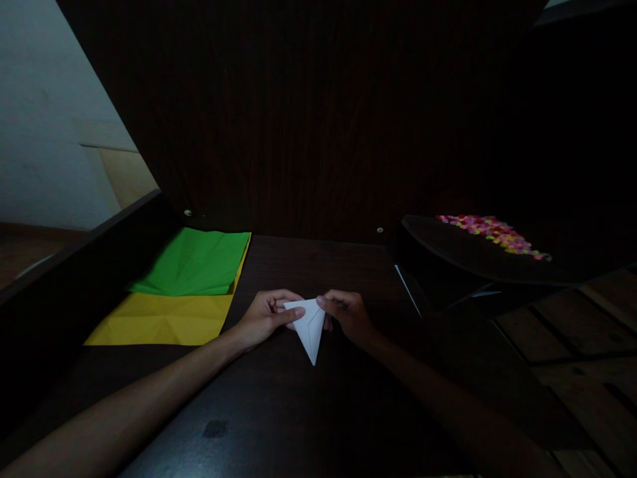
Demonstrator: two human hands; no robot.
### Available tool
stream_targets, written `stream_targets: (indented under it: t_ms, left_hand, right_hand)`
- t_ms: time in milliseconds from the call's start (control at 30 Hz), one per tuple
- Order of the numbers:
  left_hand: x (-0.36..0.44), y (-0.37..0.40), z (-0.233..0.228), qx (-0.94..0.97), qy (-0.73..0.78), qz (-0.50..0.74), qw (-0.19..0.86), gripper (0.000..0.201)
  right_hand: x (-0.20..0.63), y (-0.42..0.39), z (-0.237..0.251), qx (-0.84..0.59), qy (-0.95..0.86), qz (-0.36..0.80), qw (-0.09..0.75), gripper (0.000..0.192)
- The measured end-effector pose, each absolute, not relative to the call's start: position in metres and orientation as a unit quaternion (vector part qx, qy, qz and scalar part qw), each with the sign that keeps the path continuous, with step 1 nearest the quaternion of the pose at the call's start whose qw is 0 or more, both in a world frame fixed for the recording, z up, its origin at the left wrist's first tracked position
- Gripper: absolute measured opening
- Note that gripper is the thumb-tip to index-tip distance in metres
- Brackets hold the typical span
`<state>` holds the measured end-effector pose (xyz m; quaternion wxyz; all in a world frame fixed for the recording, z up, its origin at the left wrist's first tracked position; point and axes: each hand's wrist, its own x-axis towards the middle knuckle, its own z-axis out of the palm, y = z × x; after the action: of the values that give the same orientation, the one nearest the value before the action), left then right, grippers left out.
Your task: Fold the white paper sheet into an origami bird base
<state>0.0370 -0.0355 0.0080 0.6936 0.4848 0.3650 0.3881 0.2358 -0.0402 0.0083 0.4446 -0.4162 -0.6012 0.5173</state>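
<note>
The room was quite dark, and the person sat with both forearms stretched over a dark wooden table point(279, 411). Between the two hands was a white paper point(309, 326), already folded to a narrow triangle with its sharp tip pointing back toward the person. The left hand point(263, 317) pinched the upper left corner of the paper, thumb above and fingers under it. The right hand point(348, 313) closed on the upper right corner in the same manner, so both hands held the one piece, a little raised from the table or just touching it; I could not tell which.

I judged that the folding was in the middle: the triangle had its main creases, and a flap at the top edge was being worked. The next move would call for a careful alignment of the edges and firm pressing along the crease, I think.

Left of the grip and a little further lay a yellow sheet point(159, 322), and a green sheet point(196, 264) rested on its far part, both with crease lines. Right of the grip, further away, a dark tray point(448, 255) carried small coloured pieces point(492, 232); what they were I could not make out. The fingers under the paper were hidden, and the far wall was nearly black.
</note>
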Motion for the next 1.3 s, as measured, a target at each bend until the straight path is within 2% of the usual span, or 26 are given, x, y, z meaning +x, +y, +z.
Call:
stream_targets:
  t_ms: [400,700,833,1300]
  left_hand:
    - [0.0363,-0.0346,0.0059,0.465,0.354,0.396,0.708,0.034]
    - [0.0376,-0.0334,0.0038,0.461,0.362,0.393,0.709,0.046]
    - [0.0378,-0.0348,0.0043,0.487,0.359,0.389,0.694,0.045]
    - [0.0397,-0.0377,0.0082,0.531,0.364,0.365,0.673,0.039]
  right_hand:
    - [0.2359,-0.0407,0.0075,-0.411,-0.62,0.495,0.449,0.042]
    - [0.2371,-0.0383,0.0022,-0.43,-0.603,0.502,0.446,0.036]
    - [0.2332,-0.0373,0.0024,-0.435,-0.592,0.526,0.429,0.033]
    - [0.2343,-0.0401,0.0087,-0.435,-0.641,0.485,0.406,0.035]
